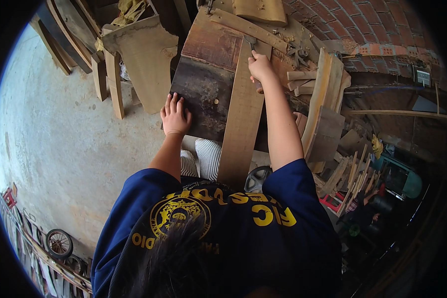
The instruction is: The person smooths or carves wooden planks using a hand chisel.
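Observation:
My right hand [262, 67] is closed around the handle of what looks like a hammer [251, 40]. Its dark metal head points away from me, over the far end of a long, flat wooden board [241, 119]. This board lies lengthwise across the workbench [203, 87], and its near end reaches past the bench edge to my body. On the left edge of the dark, worn bench top rests my left hand [175, 116], fingers spread and holding nothing.
Curved wooden pieces [146, 59] stand on the concrete floor [69, 149] at left. Shavings and a curved plank [253, 31] lie on the bench's far part. Right of my arm, boards [323, 94] lean near a brick wall [372, 22]. Scrap sticks [355, 174] are piled lower right.

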Demonstrator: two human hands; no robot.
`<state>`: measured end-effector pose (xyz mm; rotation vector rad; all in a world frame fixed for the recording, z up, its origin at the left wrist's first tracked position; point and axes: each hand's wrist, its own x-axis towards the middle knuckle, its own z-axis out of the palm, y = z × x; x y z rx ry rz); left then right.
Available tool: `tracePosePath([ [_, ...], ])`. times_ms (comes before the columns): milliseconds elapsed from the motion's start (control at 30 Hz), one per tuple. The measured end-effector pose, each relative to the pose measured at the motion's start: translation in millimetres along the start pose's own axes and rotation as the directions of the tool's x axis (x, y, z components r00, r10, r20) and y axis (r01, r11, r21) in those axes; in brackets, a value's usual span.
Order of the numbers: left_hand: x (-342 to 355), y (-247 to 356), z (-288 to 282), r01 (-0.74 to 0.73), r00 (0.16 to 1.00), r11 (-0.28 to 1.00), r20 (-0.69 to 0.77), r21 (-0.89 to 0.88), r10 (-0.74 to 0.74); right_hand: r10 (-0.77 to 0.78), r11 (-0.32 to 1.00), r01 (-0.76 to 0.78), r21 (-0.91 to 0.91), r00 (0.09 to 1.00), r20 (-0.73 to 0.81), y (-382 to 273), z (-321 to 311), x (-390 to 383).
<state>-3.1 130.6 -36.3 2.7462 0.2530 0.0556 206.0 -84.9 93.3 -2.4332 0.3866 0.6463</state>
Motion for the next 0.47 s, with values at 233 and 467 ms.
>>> tracePosePath([
  [233,-1.3,0.0,1.2,-0.014,1.000,1.000,-0.001,0.005,0.014,0.044,0.921,0.013,0.390,0.989,-0.138,57.6,24.4,-73.2],
  [467,1.2,0.5,2.0,-0.019,1.000,1.000,-0.005,0.024,0.020,0.175,0.894,-0.073,0.442,0.965,-0.195,177.0,66.7,-174.6],
])
